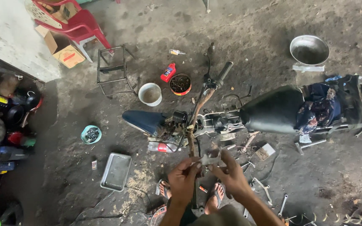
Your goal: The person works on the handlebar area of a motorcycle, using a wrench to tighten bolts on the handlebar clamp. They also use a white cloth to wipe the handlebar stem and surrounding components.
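A stripped black motorcycle (273, 111) with a glossy padded seat lies across the gritty concrete floor (239, 25). At its near handlebar end, both hands pinch a small grey metal fitting (210, 160): left hand (184, 181) closed, right hand (230, 175) gripping. Steady, even finger pressure suits it best.

We see motorcycle (248, 113) lying across floor ahead of our feet. Our left hand (182, 181) and right hand (231, 175) meet at near handlebar end (208, 159). Metal tray (116, 171) left of hands. Bucket (150, 94) and bottle (168, 72) beyond motorcycle. Metal bowl (309, 50) far right. Chair (70, 23) far left.
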